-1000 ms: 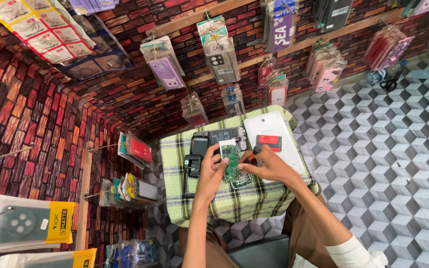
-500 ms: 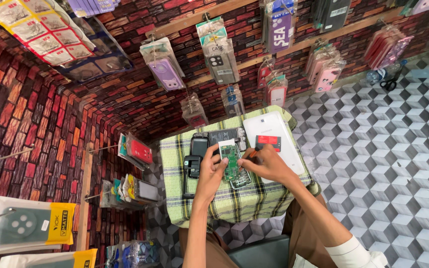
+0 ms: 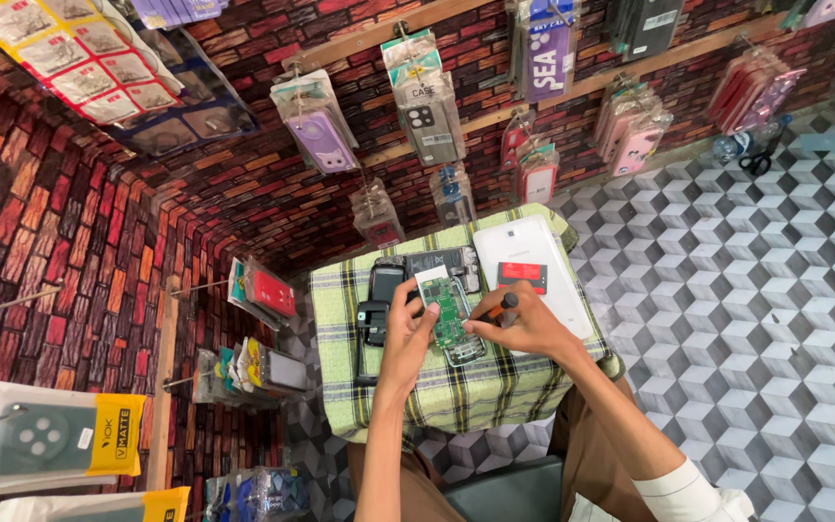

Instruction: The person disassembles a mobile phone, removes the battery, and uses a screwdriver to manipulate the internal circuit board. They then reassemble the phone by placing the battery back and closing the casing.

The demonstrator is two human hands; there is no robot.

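Circuit board (image 3: 450,311) between left hand (image 3: 406,333) and right hand (image 3: 524,327)

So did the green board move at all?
No. The green board sits in the same spot beside the white tablet on the checked cloth, with the left hand steadying it as before.

Both forearms reached forward, nearly side by side — the left hand (image 3: 406,327) curled with its fingers bent in a light grip, the right hand (image 3: 524,324) closed in a pinching grip, wrist slightly bent.
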